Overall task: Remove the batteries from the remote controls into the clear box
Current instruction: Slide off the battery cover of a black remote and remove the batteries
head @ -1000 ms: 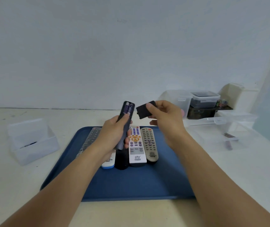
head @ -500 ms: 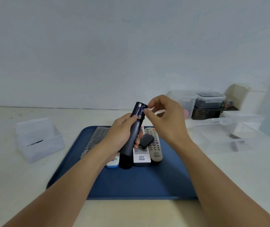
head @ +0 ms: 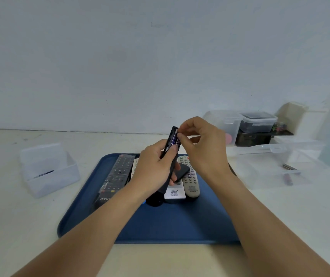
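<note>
Batteries [head: 174, 140] seated in open back of black remote [head: 170, 156], held upright above blue tray [head: 180, 226]. Left hand [head: 154, 166] wrapped around remote body, thumb up near battery bay. Right hand [head: 200, 144] pinching at top end of batteries with fingertips [head: 179, 135]. Loose black cover [head: 181, 171] lying on remotes below: grey remote [head: 191, 180], white remote [head: 174, 192], long black remote [head: 118, 176]. Clear box [head: 268, 166] right of tray, 2 or so batteries inside. Smaller clear box [head: 48, 168] left.
</note>
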The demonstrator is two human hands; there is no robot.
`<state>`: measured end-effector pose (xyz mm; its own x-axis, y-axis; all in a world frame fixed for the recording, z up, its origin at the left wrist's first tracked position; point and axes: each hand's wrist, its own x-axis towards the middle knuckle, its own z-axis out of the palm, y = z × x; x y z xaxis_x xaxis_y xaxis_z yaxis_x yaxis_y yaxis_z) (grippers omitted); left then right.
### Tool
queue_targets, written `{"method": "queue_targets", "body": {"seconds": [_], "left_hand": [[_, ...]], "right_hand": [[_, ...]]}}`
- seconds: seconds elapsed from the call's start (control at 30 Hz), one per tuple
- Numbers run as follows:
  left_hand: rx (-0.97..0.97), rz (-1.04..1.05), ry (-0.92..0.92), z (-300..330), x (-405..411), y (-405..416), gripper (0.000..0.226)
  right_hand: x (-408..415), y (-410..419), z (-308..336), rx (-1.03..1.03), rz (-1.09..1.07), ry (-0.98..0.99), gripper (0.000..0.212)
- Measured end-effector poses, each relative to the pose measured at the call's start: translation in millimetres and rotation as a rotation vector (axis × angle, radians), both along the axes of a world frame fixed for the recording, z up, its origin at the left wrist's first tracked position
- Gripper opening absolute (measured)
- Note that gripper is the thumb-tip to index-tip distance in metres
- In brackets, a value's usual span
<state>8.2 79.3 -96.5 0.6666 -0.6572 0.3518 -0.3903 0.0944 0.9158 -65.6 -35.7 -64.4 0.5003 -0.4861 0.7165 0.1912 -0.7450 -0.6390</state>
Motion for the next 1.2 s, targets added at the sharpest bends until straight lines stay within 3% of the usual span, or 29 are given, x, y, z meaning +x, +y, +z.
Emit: {"method": "queue_targets", "body": {"seconds": [0.93, 1.2], "left_hand": [[0.12, -0.057, 0.052, -1, -8, -1, 0.023], [0.045, -0.069, 0.076, 8, -5, 2, 0.023]], "right_hand": [[-2, -7, 3, 0.078, 0.109, 0.082, 0.017], [-2, -11, 1, 0.259, 0.188, 0.061, 0.011]]}}
